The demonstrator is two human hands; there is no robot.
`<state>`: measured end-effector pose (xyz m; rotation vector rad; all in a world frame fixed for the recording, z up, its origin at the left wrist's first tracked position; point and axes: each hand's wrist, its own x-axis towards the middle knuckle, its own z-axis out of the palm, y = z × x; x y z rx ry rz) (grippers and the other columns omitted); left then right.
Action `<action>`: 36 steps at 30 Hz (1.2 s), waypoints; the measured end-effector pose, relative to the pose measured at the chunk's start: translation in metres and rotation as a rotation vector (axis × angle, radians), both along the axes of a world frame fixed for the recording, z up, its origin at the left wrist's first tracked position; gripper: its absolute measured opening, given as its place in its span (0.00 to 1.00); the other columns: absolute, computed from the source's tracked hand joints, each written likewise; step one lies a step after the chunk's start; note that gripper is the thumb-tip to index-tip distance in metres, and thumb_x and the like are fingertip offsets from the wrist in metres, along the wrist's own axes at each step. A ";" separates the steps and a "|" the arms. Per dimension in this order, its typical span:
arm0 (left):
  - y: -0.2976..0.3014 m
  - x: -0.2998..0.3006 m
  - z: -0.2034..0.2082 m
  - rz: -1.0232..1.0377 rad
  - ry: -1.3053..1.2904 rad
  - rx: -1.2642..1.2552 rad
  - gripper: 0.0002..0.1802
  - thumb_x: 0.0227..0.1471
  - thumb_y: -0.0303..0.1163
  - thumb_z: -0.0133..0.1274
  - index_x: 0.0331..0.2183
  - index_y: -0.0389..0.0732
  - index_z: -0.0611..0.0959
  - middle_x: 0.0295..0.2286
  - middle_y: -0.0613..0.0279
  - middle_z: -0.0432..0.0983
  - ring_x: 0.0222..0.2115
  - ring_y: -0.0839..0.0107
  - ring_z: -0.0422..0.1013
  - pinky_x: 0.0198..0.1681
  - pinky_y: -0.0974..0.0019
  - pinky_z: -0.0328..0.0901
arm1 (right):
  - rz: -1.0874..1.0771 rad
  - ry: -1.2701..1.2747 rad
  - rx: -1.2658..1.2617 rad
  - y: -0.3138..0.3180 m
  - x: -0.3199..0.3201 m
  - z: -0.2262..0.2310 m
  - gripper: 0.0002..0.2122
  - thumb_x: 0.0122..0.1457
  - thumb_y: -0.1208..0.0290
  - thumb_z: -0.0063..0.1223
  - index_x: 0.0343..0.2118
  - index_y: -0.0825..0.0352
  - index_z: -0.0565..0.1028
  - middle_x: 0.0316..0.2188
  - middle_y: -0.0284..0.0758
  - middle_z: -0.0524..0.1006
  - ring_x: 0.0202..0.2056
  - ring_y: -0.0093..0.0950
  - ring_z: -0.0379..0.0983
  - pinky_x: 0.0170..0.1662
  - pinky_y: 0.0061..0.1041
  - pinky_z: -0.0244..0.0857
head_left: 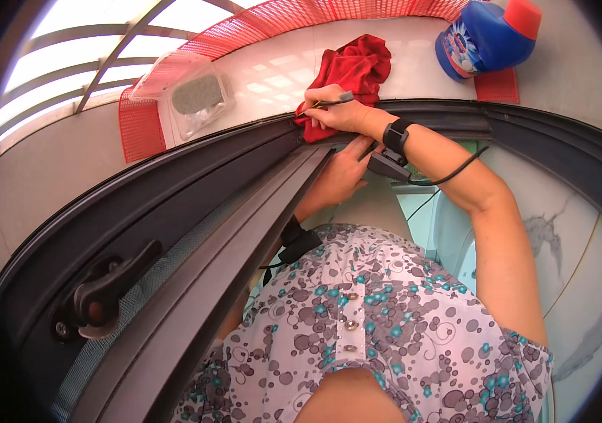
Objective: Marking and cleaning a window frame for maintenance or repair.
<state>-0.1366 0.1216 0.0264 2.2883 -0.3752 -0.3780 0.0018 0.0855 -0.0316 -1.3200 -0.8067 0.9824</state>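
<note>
Pinched in the fingers of my right hand [335, 111] is a small slim brush [344, 97], dark and toothbrush-like, its greyish end sticking out toward the right. That hand is over the dark window frame [449, 120], against a crumpled red cloth [354, 67] that drapes from the white ledge down over the frame's edge. Just below, my left hand [342, 173] lies at the inner side of the frame, next to the end of the grey sash [244, 247]. Its fingers are stretched out and apart, with some fingertips hidden behind my right wrist.
A blue bottle with a red cap [488, 42] stands at the right of the ledge, near red perforated matting [280, 28]. To the left sits a clear plastic container [198, 99] with a greyish pad. A dark window handle [103, 292] juts out at lower left; metal bars [110, 56] lie beyond.
</note>
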 end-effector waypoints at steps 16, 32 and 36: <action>-0.002 0.002 0.010 -0.026 -0.005 0.118 0.50 0.36 0.26 0.65 0.61 0.40 0.61 0.59 0.40 0.52 0.60 0.46 0.54 0.60 0.53 0.58 | 0.070 -0.065 0.038 -0.017 0.008 0.020 0.03 0.50 0.85 0.50 0.24 0.74 0.68 0.23 0.46 0.76 0.26 0.40 0.74 0.31 0.30 0.68; -0.001 0.006 0.019 -0.036 0.055 0.095 0.50 0.38 0.26 0.62 0.63 0.44 0.58 0.61 0.41 0.50 0.60 0.46 0.54 0.60 0.54 0.57 | 0.114 -0.493 0.088 -0.027 0.017 0.013 0.03 0.45 0.85 0.50 0.24 0.73 0.70 0.21 0.49 0.73 0.26 0.47 0.72 0.30 0.38 0.63; -0.003 0.003 0.012 -0.032 0.038 0.129 0.49 0.39 0.26 0.62 0.62 0.43 0.59 0.61 0.42 0.50 0.60 0.46 0.54 0.60 0.54 0.57 | 0.007 -0.315 0.184 -0.012 0.000 0.012 0.03 0.46 0.83 0.52 0.26 0.72 0.71 0.22 0.48 0.74 0.27 0.44 0.73 0.30 0.35 0.65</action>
